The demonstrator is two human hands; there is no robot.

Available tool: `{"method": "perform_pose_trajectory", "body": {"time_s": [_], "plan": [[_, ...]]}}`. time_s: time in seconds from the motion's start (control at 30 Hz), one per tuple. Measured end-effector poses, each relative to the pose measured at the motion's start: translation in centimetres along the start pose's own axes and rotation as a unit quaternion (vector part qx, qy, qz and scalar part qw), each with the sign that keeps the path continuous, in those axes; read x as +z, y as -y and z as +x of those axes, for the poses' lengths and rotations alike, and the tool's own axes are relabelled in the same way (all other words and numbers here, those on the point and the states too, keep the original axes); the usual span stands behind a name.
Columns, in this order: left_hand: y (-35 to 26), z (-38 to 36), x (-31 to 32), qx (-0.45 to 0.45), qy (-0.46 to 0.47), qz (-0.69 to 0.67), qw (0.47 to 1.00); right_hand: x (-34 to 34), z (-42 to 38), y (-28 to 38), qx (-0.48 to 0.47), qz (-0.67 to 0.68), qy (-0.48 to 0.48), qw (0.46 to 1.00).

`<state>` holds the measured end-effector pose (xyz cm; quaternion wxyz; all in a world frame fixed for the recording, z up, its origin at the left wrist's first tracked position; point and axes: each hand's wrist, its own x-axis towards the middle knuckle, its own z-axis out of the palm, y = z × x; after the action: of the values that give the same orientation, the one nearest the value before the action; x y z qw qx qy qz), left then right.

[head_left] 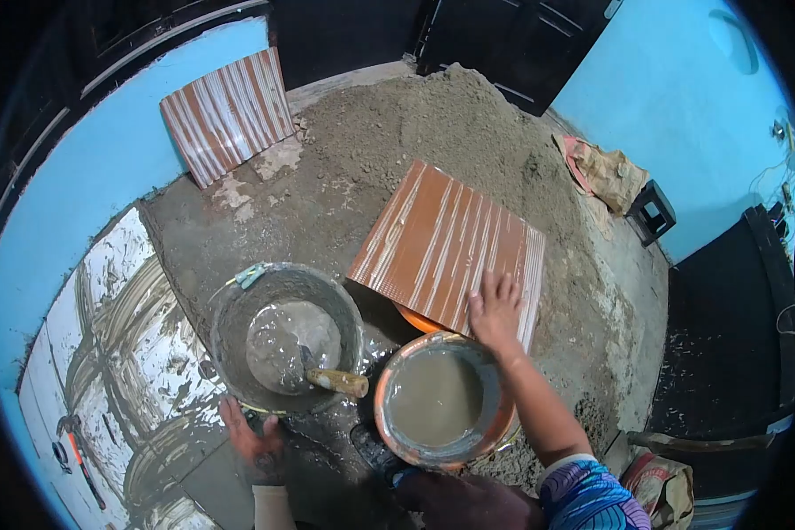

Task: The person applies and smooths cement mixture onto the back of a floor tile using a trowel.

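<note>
My right hand [496,314] lies with its fingers spread on the ribbed brown-and-white back of a tile [446,243]. That tile rests tilted, with an orange edge showing beneath it. My left hand [254,444], smeared with mortar and fingers apart, is at the near rim of a dark bucket [352,309]. Wet grey mortar [283,344] fills the bucket's bottom, and a trowel [337,381] leans in it with its wooden handle toward me. Between my arms stands an orange bucket [384,415] of cloudy grey water.
White tiles [163,353] smeared with mortar cover the floor at left, with a hammer [79,459] on them. A second tile [230,115] leans on the blue wall. Behind the buckets rises a sand heap [433,115]. A paper sack [609,177] and black stool [652,214] stand right.
</note>
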<state>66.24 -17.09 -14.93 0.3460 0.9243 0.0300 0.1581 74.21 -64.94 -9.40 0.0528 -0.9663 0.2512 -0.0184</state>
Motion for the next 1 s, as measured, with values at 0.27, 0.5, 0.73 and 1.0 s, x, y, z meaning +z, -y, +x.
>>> {"method": "perform_pose_trajectory", "body": {"time_s": [0.27, 0.5, 0.73, 1.0], "plan": [[-3.3, 1.3, -0.3, 0.114, -0.002, 0.007, 0.993, -4.2, -9.3, 16.2, -0.359, 0.375, 0.108, 0.848], [-3.2, -0.4, -0.2, 0.012, -0.019, -0.016, 1.000, -2.2, -8.2, 25.2, -0.483, -0.096, 0.342, 0.801], [-1.5, -0.6, -0.6, -0.079, -0.016, -0.077, 0.994, -6.6, -6.3, 26.2, -0.529, -0.208, 0.240, 0.787], [-1.2, -1.0, -0.8, -0.057, 0.019, -0.064, 0.996, -0.9, -8.3, 24.6, -0.502, -0.085, 0.221, 0.832]]}}
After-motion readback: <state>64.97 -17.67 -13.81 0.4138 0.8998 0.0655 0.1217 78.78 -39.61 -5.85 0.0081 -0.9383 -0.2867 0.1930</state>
